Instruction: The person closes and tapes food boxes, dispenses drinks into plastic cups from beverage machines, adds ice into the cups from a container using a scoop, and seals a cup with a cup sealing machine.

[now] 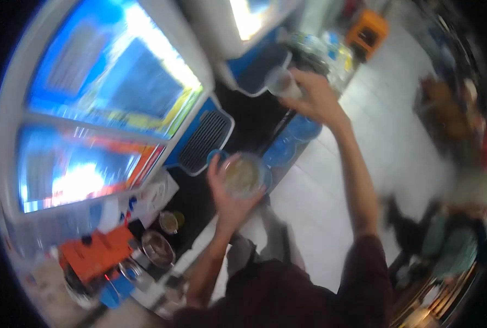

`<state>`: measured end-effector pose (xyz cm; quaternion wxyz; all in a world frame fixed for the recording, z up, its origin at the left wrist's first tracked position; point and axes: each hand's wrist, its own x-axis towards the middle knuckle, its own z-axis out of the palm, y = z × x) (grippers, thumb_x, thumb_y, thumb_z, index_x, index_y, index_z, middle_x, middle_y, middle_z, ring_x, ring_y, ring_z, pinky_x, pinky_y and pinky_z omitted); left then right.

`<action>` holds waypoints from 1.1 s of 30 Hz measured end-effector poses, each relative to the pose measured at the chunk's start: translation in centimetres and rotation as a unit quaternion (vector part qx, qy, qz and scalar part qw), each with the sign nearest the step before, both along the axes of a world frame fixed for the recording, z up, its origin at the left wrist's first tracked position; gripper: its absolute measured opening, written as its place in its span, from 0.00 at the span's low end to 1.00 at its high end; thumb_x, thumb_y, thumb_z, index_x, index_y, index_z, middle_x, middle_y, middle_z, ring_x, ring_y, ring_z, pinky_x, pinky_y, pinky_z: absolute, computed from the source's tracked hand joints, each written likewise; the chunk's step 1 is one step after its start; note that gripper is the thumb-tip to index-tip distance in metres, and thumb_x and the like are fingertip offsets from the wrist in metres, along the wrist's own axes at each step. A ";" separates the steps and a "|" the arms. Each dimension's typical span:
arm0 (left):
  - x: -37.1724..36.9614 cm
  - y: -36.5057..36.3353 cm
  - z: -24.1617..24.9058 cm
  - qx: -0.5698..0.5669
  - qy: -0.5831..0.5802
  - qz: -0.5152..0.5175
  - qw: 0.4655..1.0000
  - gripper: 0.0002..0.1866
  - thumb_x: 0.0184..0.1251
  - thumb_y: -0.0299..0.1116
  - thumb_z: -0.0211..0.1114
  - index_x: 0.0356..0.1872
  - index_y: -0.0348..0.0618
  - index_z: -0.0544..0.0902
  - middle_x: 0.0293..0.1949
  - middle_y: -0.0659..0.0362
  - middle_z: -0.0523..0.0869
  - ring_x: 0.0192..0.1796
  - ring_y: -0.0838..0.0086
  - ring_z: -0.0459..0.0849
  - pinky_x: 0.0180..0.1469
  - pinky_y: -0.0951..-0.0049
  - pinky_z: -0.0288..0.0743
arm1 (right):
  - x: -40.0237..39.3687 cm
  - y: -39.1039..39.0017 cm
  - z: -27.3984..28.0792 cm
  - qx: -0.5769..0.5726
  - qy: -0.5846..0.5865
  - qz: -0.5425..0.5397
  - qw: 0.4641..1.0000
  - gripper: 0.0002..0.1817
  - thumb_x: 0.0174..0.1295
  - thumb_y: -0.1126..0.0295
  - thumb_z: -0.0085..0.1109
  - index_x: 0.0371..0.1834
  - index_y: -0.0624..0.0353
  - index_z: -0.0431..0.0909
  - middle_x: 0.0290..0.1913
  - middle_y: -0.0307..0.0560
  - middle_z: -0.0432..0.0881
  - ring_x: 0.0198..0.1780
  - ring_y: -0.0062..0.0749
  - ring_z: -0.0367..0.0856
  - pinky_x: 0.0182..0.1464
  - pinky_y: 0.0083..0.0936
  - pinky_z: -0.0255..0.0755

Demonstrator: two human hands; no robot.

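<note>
My left hand (228, 201) is wrapped round a clear round cup (243, 175) with pale, yellowish contents, seen from above. My right hand (315, 98) is farther forward and to the right, fingers closed round the side of a whitish translucent cup (281, 83). The two cups are apart. Between the hands, along the edge of the dark counter (249, 123), sit several round blue things (280, 151), too blurred to name surely. A small blue-rimmed round item (217, 157) shows just past my left fingertips.
Two dispensing machines with lit panels (117, 71) line the left, with a black-grilled drip tray (206, 136) in front. An orange box (98, 252) and a metal bowl (157, 247) stand lower left. An orange crate (368, 33) stands far ahead. White tiled floor (320, 191) lies right.
</note>
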<state>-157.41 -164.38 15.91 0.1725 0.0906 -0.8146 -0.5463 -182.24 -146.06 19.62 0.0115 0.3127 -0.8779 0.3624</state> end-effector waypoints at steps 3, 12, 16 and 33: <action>-3.2 1.0 -1.3 0.099 0.018 0.025 0.995 0.61 0.40 0.28 0.84 0.75 0.40 0.51 0.63 0.49 0.77 0.65 0.62 0.78 0.68 0.63 0.71 | 4.9 0.3 3.7 0.022 0.049 0.076 0.996 0.25 0.48 0.71 0.72 0.54 0.55 0.81 0.46 0.50 0.85 0.50 0.49 0.81 0.55 0.38 0.74; -6.0 2.5 -0.4 0.133 0.034 -0.025 0.990 0.60 0.40 0.23 0.81 0.76 0.43 0.51 0.63 0.48 0.76 0.66 0.59 0.76 0.69 0.59 0.70 | 8.5 -0.1 7.0 0.282 0.177 0.086 0.939 0.22 0.46 0.73 0.66 0.49 0.49 0.83 0.41 0.46 0.79 0.50 0.44 0.75 0.53 0.42 0.67; -6.0 2.4 0.1 0.125 0.034 -0.019 0.991 0.59 0.41 0.22 0.80 0.76 0.43 0.52 0.63 0.47 0.77 0.65 0.59 0.77 0.69 0.60 0.70 | 8.5 -0.4 7.6 0.286 0.201 0.094 0.932 0.20 0.48 0.74 0.64 0.48 0.49 0.84 0.41 0.46 0.79 0.51 0.45 0.75 0.54 0.44 0.66; -5.4 0.7 0.4 0.122 0.079 0.020 0.989 0.60 0.39 0.28 0.84 0.75 0.40 0.54 0.62 0.48 0.78 0.65 0.60 0.78 0.69 0.58 0.70 | 4.2 -0.9 1.7 -0.010 0.029 0.052 0.998 0.24 0.45 0.67 0.77 0.50 0.52 0.85 0.42 0.45 0.86 0.49 0.41 0.82 0.54 0.38 0.74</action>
